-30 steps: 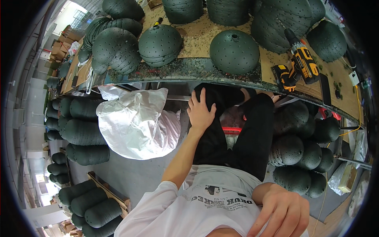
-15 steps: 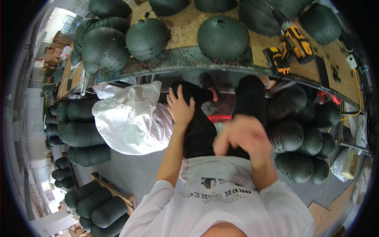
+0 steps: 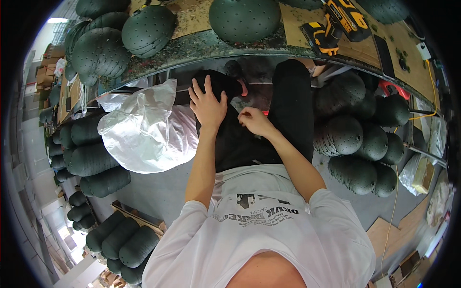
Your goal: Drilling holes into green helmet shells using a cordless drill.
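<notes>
My left hand [image 3: 208,106] lies open on the black trousers over my left thigh, its fingers spread near the knee, holding nothing. Over the inner side of the same thigh is my right hand [image 3: 256,120], its fingers curled in close together. Whether anything is between those fingertips is hidden. A white, shiny plastic sack [image 3: 146,134] bulges beside my left leg. Ahead of my knees, a dark green dome with small holes [image 3: 245,21] sits on the workbench [image 3: 192,47], and another green dome [image 3: 148,31] stands to its left.
A yellow and black cordless drill [image 3: 343,21] lies at the bench's right, next to a dark flat phone-like object [image 3: 384,56]. Stacks of green domes [image 3: 338,137] flank me, with more stacks [image 3: 126,240] at the lower left. A yellow cable [image 3: 434,91] hangs at the right.
My right hand has moved left and away from my body, from a blur near my waist to my left inner thigh. My left hand stays on the thigh. The whole view has shifted.
</notes>
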`<state>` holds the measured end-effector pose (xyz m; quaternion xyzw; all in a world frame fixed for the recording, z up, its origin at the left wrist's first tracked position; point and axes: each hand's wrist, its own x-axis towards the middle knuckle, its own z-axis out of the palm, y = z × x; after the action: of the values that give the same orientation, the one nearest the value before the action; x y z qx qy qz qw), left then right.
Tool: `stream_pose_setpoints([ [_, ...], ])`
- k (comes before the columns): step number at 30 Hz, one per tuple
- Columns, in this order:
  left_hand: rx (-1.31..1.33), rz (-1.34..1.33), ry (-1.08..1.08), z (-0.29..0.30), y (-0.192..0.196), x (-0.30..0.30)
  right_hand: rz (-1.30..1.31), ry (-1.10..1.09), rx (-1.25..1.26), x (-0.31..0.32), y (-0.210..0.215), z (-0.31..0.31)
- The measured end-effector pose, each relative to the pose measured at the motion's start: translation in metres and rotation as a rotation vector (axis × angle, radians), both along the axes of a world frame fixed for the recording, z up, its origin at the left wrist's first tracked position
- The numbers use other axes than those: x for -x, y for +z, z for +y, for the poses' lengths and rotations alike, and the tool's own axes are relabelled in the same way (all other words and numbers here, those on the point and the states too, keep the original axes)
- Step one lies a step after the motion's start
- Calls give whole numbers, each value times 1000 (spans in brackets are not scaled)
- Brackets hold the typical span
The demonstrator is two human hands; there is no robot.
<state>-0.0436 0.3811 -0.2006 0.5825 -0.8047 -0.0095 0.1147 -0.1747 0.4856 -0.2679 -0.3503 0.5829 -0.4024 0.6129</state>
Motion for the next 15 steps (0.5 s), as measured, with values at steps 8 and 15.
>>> stream_pose_setpoints([
  [8,-5,34,-87,5,-5,8,347,84,71,3,10,9],
  [15,-76,657,-419,-49,102,38,449,146,54,4,9,15],
])
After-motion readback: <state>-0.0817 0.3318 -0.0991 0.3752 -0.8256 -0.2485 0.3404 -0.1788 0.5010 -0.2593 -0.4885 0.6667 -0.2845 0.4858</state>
